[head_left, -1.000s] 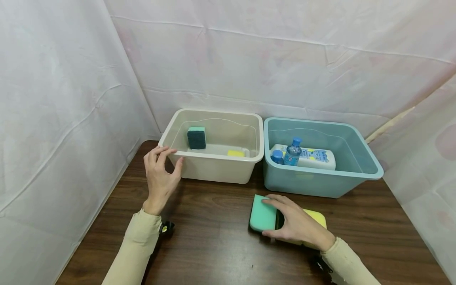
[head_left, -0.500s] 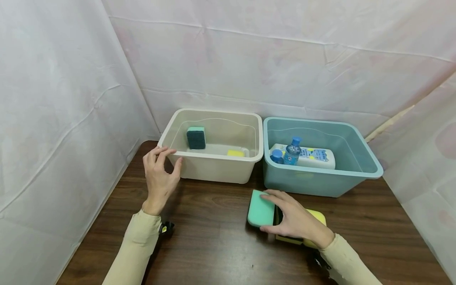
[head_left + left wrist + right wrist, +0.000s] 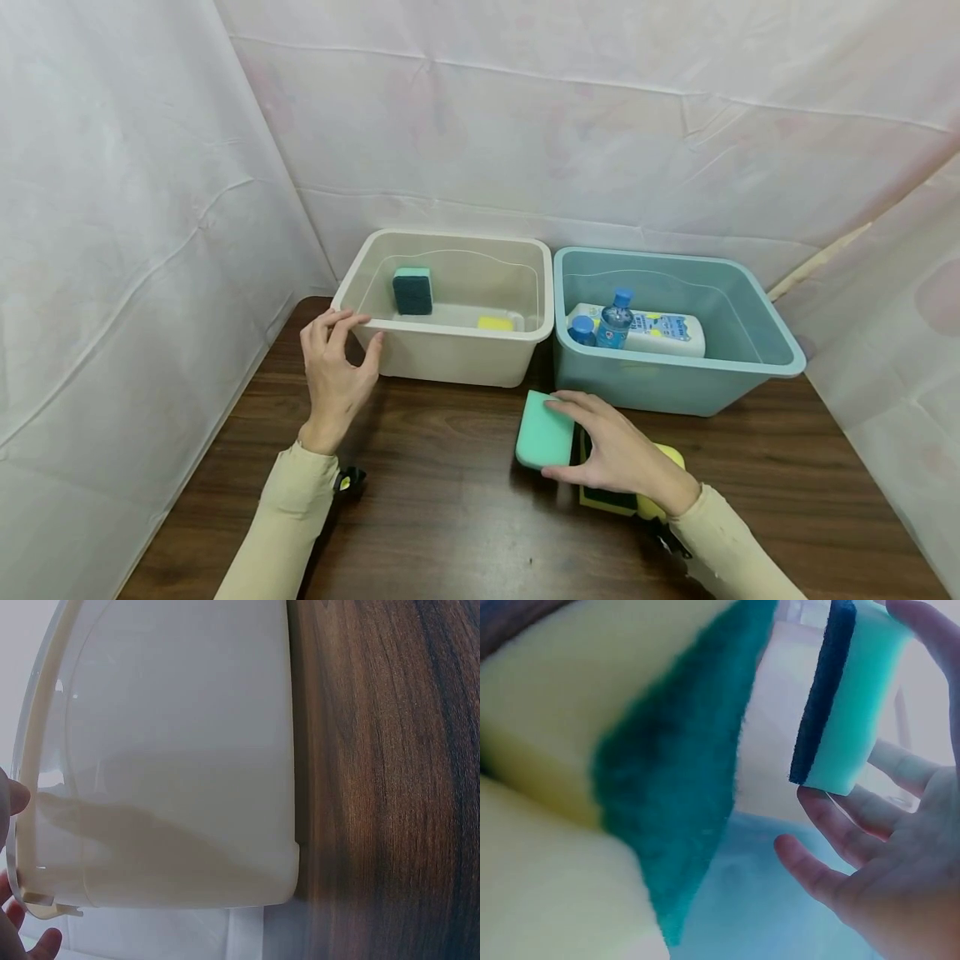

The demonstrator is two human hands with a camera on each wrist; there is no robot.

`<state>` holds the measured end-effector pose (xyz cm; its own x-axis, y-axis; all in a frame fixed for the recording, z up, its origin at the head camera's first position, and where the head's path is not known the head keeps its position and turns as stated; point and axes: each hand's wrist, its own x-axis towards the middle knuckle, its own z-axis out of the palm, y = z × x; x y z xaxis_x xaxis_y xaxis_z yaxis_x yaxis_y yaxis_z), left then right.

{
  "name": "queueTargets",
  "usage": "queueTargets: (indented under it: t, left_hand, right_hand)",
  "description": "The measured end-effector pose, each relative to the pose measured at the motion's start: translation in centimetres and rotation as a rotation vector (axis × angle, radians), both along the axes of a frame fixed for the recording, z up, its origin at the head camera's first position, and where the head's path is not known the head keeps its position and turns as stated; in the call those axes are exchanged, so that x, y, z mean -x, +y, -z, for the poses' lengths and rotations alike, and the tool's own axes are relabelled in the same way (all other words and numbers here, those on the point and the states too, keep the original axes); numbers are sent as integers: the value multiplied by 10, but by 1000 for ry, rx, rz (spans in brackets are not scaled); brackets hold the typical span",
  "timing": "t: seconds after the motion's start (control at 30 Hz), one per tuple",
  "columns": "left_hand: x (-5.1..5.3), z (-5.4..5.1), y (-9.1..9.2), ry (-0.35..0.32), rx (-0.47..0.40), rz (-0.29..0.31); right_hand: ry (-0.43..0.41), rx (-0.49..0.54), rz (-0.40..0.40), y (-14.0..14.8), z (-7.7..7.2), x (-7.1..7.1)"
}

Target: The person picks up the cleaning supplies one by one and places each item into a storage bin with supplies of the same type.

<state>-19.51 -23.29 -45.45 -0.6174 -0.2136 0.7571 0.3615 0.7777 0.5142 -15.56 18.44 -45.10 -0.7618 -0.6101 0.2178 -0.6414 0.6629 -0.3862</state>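
Observation:
In the head view, my right hand (image 3: 611, 450) pinches a mint-green sponge (image 3: 545, 431) between thumb and fingers. The right wrist view shows the dark scouring layer on this green sponge (image 3: 855, 697). Partly hidden under that hand is a yellow sponge with a dark scouring layer (image 3: 609, 500), beside another yellow piece (image 3: 670, 455). My left hand (image 3: 337, 375) holds the front left rim of a beige bin (image 3: 450, 354), its fingers bent over the edge and the thumb by the outer wall. Inside stand a green sponge with a dark face (image 3: 412, 292) and a yellow sponge (image 3: 496, 323).
Right of the beige bin stands a blue bin (image 3: 645, 387). It holds a white bottle with a printed label (image 3: 667, 333), a small bottle with a blue cap (image 3: 615, 323) and another blue cap (image 3: 582, 329). White curtains hang behind the brown wooden table (image 3: 450, 500).
My right hand has carried the green sponge slightly left and away from me, off the yellow sponge. The left hand has stayed on the rim.

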Motion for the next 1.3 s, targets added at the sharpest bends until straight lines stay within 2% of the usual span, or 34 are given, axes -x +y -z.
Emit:
queueTargets:
  t: [0.37, 1.3]
  left_hand:
    - [0, 1, 0, -2, -3, -3]
    - [0, -1, 0, -3, 4, 8]
  right_hand:
    - [-7, 23, 19, -6, -8, 2]
    - [-11, 32, -2, -20, -32, 9]
